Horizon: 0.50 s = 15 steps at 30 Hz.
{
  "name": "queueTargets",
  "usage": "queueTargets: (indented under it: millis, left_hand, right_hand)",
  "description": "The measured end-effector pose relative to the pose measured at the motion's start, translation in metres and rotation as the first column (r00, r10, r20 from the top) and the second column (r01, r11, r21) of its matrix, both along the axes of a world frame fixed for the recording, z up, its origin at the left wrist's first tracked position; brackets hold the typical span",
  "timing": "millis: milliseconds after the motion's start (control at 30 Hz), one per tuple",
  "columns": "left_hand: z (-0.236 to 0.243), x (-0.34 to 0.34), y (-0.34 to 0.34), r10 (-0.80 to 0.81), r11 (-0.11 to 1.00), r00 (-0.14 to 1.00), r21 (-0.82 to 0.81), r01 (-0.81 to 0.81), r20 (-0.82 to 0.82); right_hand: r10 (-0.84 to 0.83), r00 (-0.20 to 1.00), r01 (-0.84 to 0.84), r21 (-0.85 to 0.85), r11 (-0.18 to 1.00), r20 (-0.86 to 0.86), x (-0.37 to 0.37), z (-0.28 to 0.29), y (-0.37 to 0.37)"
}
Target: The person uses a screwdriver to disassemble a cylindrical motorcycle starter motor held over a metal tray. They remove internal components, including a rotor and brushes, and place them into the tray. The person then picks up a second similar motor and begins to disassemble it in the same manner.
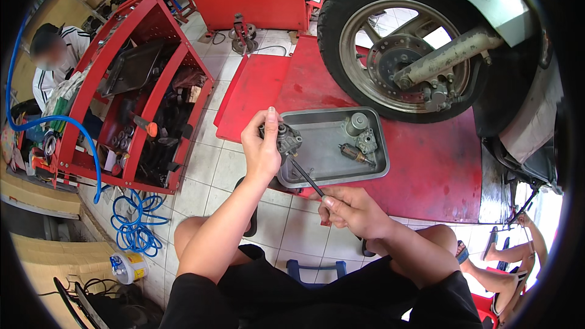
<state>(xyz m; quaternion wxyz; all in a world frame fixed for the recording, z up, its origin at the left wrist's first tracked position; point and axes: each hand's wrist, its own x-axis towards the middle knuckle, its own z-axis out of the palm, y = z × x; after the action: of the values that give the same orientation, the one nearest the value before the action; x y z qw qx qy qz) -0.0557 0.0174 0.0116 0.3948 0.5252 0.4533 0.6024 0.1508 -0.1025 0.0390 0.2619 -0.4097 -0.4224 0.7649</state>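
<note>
My left hand [261,146] is closed around a grey cast-metal housing [290,140], its thumb pointing up along one side. The housing is above the left end of a shallow metal tray [381,167]. In my right hand [356,210] is a screwdriver [309,179], its dark shaft slanting up and left. The tip meets the underside of the housing or lies very near it; the exact contact is too small to tell. Inside the tray are a metal cylinder [357,123], a small cast-metal cover [367,141] and a motor armature [355,153] with a copper-coloured part.
The tray rests on a red lift platform [426,170] beside a motorcycle wheel [402,55]. To the left stands a red tool cart [131,180], with a coiled blue hose [135,222] on the tiles. A person [58,61] is behind the cart; another person's legs [503,277] show at lower right.
</note>
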Motion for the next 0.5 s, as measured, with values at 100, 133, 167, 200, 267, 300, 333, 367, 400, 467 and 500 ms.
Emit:
queueTargets:
  millis: [100, 133, 167, 200, 267, 300, 333, 367, 400, 467, 500]
  left_hand:
    - [0.002, 0.000, -0.002, 0.007, 0.999, 0.999, 0.034, -0.005, -0.041]
    - [0.003, 0.000, -0.003, 0.013, 0.999, 0.998, 0.049, -0.011, -0.057]
    - [0.005, -0.001, -0.004, 0.026, 0.997, 0.996, 0.068, -0.020, -0.091]
    - [0.007, -0.001, -0.004, 0.031, 0.996, 0.992, 0.086, -0.021, -0.119]
    - [0.007, 0.001, -0.005, 0.033, 0.993, 0.991, 0.118, -0.017, -0.133]
    - [0.006, 0.000, -0.006, 0.031, 0.991, 0.992, 0.130, -0.015, -0.120]
    - [0.005, 0.001, -0.006, 0.028, 0.990, 0.994, 0.142, -0.013, -0.107]
    - [0.004, 0.002, -0.005, 0.041, 0.987, 0.994, 0.157, -0.025, -0.099]
    - [0.001, 0.002, -0.006, 0.049, 0.986, 0.990, 0.163, -0.028, -0.131]
    - [-0.005, 0.002, -0.006, 0.067, 0.984, 0.979, 0.175, -0.033, -0.193]
    - [-0.007, 0.002, -0.006, 0.078, 0.983, 0.976, 0.180, -0.040, -0.206]
  right_hand:
    - [-0.006, 1.000, 0.006, -0.008, 1.000, -0.006, -0.001, 0.002, 0.000]
    - [0.001, 0.998, -0.004, -0.056, 0.998, -0.068, 0.000, 0.001, 0.000]
    - [0.004, 0.991, -0.017, -0.102, 0.995, -0.130, 0.001, -0.003, 0.001]
    - [-0.003, 0.982, -0.025, -0.150, 0.988, -0.187, 0.004, -0.006, 0.000]
    - [-0.041, 0.927, -0.095, -0.339, 0.936, -0.372, 0.011, -0.008, 0.006]
    - [-0.072, 0.885, -0.145, -0.421, 0.895, -0.459, 0.014, -0.009, 0.008]
    - [-0.064, 0.902, -0.127, -0.404, 0.906, -0.426, 0.014, -0.008, 0.008]
    - [-0.056, 0.918, -0.108, -0.386, 0.916, -0.391, 0.013, -0.007, 0.009]
    - [-0.045, 0.933, -0.096, -0.369, 0.925, -0.357, 0.012, -0.007, 0.008]
    - [-0.024, 0.999, 0.020, -0.095, 0.995, -0.040, 0.007, -0.011, 0.006]
    - [-0.049, 0.991, 0.042, 0.056, 0.998, 0.123, 0.004, -0.013, 0.005]
